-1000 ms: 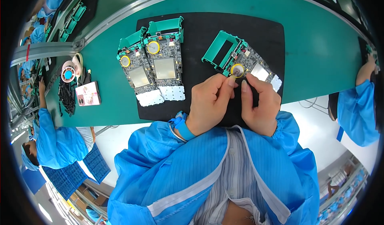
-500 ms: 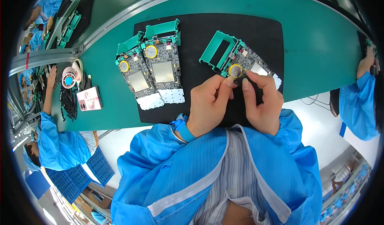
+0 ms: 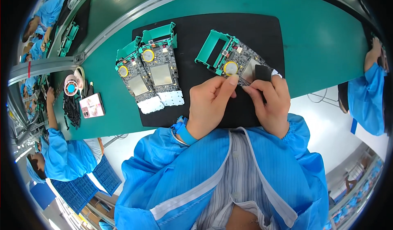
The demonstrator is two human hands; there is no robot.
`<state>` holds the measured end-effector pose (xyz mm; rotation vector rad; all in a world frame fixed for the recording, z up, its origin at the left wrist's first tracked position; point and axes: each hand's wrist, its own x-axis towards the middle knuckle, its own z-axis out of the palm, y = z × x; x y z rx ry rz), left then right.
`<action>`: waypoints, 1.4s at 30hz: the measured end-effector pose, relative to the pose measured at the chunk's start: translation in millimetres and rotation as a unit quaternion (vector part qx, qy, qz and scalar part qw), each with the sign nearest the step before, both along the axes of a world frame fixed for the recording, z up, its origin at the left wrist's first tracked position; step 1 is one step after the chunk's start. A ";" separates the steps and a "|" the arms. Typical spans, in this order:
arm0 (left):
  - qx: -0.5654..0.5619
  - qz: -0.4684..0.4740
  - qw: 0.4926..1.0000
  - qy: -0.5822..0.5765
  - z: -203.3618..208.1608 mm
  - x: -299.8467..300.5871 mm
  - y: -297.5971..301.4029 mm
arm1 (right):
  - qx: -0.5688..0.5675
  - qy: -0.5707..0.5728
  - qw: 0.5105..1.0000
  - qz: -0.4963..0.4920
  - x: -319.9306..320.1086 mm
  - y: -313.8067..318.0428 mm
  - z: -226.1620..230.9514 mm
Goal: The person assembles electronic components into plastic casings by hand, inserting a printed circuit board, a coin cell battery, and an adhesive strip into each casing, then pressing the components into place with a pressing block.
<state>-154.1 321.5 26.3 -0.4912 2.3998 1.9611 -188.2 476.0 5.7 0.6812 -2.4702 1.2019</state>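
A circuit board [image 3: 245, 58] with a green plastic frame [image 3: 213, 50] at its far left end lies slanted on the black mat [image 3: 196, 33]. It carries a yellow-rimmed coin cell [image 3: 230, 68] and a silver shield plate [image 3: 250, 69]. My left hand [image 3: 211, 101] is closed, thumb and forefinger pinching the board's near edge just below the coin cell. My right hand [image 3: 271, 103] is closed at the board's near right part, with a small flat black piece [image 3: 263, 72] sticking up from its fingers over the board. What its fingertips touch underneath is hidden.
Two similar boards, a left one [image 3: 137, 80] and a right one [image 3: 161, 68], lie side by side on the mat. Farther left are a phone [image 3: 92, 106], black cables [image 3: 71, 109] and a pink round device [image 3: 71, 87]. Co-workers in blue sit at both sides.
Both hands have come away from the coin cell, down to the board's near edge. The right hand now shows a black piece in its fingers. The view has shifted slightly.
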 end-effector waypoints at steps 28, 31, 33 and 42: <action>0.000 0.041 0.999 -0.022 -0.2 -10.1 4.3 | -0.097 0.018 0.995 0.030 7.3 -15.8 -7.8; 0.011 0.046 0.999 -0.001 -4.7 -9.9 6.0 | -0.113 -0.002 0.993 0.027 5.8 -16.2 -5.9; 0.011 0.045 0.999 0.001 -3.9 -10.3 7.7 | -0.093 0.000 0.995 0.024 7.3 -15.1 -2.6; -0.031 0.022 0.998 -0.041 -2.4 -8.3 -20.3 | -0.067 -0.056 0.992 0.092 -24.8 29.8 10.7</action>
